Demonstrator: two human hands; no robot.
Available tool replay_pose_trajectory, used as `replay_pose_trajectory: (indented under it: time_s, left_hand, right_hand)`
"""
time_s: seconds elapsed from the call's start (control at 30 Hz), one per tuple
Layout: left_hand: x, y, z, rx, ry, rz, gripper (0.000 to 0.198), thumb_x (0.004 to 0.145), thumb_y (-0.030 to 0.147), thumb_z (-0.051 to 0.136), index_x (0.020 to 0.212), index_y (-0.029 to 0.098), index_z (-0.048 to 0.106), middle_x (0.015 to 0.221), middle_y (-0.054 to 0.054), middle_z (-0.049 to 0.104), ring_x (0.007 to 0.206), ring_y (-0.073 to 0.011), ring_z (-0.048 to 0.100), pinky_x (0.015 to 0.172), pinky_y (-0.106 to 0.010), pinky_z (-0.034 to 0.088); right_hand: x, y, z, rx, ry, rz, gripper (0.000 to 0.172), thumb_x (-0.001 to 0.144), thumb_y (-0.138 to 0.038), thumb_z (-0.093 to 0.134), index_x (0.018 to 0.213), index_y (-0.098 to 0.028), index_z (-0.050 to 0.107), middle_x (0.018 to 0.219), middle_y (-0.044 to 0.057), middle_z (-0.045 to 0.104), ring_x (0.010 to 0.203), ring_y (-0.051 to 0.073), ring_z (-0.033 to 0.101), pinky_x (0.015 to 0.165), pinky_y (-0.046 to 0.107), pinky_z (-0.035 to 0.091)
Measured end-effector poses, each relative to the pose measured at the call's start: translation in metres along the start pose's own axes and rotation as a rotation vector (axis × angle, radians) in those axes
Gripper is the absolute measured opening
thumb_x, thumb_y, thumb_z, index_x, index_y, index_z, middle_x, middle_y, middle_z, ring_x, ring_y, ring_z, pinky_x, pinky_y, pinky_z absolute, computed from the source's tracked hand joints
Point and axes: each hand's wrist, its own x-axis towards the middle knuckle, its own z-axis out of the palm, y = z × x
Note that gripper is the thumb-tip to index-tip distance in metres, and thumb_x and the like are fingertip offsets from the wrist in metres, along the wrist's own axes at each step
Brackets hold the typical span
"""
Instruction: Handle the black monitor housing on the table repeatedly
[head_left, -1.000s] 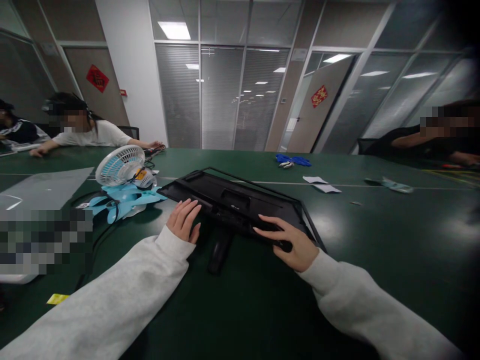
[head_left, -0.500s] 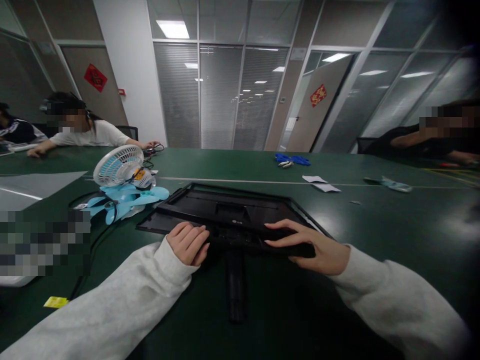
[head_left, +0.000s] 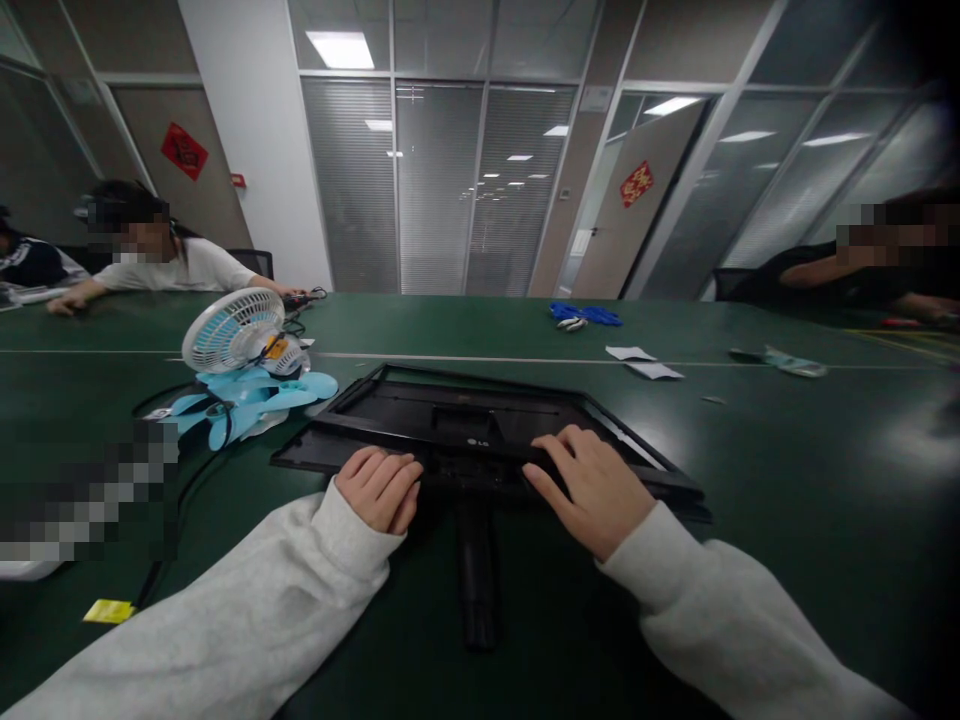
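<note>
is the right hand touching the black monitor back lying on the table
Touching. The head view shows the right hand lying palm down on the monitor back, fingers spread over its near edge with no gap showing.

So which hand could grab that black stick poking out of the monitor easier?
Probably the left hand. It rests on the monitor's near edge, right beside where the black stand neck begins. The right hand lies flat on the back panel, slightly farther off.

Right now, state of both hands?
Left hand: fingers curled, resting on the near edge of the black monitor; a grip cannot be told.
Right hand: open, flat on the monitor's back.
</note>
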Motion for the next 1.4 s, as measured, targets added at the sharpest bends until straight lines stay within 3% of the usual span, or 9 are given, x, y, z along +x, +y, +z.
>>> replay_pose_trajectory:
  time_s: [0.13, 0.23, 0.33, 0.5, 0.87, 1.2, 1.4]
  left_hand:
    - [0.000, 0.000, 0.001, 0.014, 0.045, 0.015, 0.033, 0.086, 0.021, 0.046, 0.116, 0.010, 0.055, 0.106, -0.010, 0.065, 0.093, -0.0225, 0.060, 0.086, -0.039, 0.044]
    - [0.001, 0.000, 0.001, 0.025, 0.089, 0.014, 0.043, 0.089, 0.026, 0.043, 0.127, 0.007, 0.049, 0.120, -0.014, 0.059, 0.113, -0.0266, 0.053, 0.094, -0.041, 0.042]
    - [0.002, 0.000, 0.001, 0.040, 0.058, 0.005, 0.047, 0.090, 0.028, 0.039, 0.131, 0.006, 0.046, 0.126, -0.015, 0.054, 0.120, -0.0275, 0.048, 0.098, -0.043, 0.040]
    - [0.004, 0.001, -0.001, 0.067, 0.046, 0.003, 0.047, 0.092, 0.029, 0.037, 0.132, 0.007, 0.045, 0.130, -0.015, 0.051, 0.122, -0.0272, 0.046, 0.101, -0.043, 0.039]
    - [-0.001, 0.004, 0.005, 0.129, 0.195, -0.005, 0.040, 0.093, 0.027, 0.042, 0.127, 0.011, 0.052, 0.117, -0.013, 0.057, 0.115, -0.0268, 0.051, 0.102, -0.043, 0.038]
    - [0.000, 0.003, 0.008, 0.113, 0.249, 0.007, 0.037, 0.092, 0.026, 0.045, 0.126, 0.012, 0.054, 0.110, -0.012, 0.055, 0.109, -0.0256, 0.053, 0.099, -0.043, 0.044]
    - [0.000, 0.003, 0.007, 0.121, 0.214, 0.039, 0.038, 0.087, 0.018, 0.048, 0.123, 0.020, 0.057, 0.114, -0.009, 0.055, 0.110, -0.0248, 0.053, 0.100, -0.043, 0.042]
  right_hand:
    - [-0.004, -0.002, -0.002, -0.096, 0.099, 0.003, 0.048, 0.089, -0.054, 0.036, 0.104, -0.014, 0.058, 0.094, 0.011, 0.049, 0.085, 0.023, 0.045, 0.074, 0.038, 0.037]
    - [-0.005, -0.003, -0.003, -0.112, 0.133, -0.009, 0.044, 0.089, -0.052, 0.038, 0.101, -0.014, 0.058, 0.092, 0.010, 0.049, 0.083, 0.022, 0.044, 0.072, 0.036, 0.035]
    - [-0.008, -0.004, -0.003, -0.126, 0.178, 0.008, 0.039, 0.088, -0.049, 0.040, 0.098, -0.016, 0.058, 0.091, 0.009, 0.049, 0.083, 0.022, 0.044, 0.072, 0.035, 0.033]
    - [-0.015, -0.004, -0.002, -0.125, 0.275, 0.028, 0.034, 0.087, -0.045, 0.043, 0.095, -0.016, 0.058, 0.089, 0.008, 0.050, 0.081, 0.021, 0.044, 0.071, 0.035, 0.033]
    - [-0.016, -0.002, -0.007, -0.112, 0.380, -0.054, 0.032, 0.087, -0.042, 0.044, 0.090, -0.015, 0.059, 0.083, 0.008, 0.051, 0.078, 0.020, 0.045, 0.068, 0.034, 0.033]
    - [-0.015, 0.000, -0.007, -0.134, 0.396, -0.089, 0.032, 0.087, -0.042, 0.046, 0.090, -0.014, 0.061, 0.082, 0.008, 0.053, 0.076, 0.019, 0.046, 0.066, 0.032, 0.032]
    - [-0.016, 0.000, -0.007, -0.157, 0.416, -0.112, 0.031, 0.087, -0.041, 0.047, 0.090, -0.014, 0.063, 0.082, 0.008, 0.053, 0.074, 0.018, 0.045, 0.064, 0.031, 0.031]
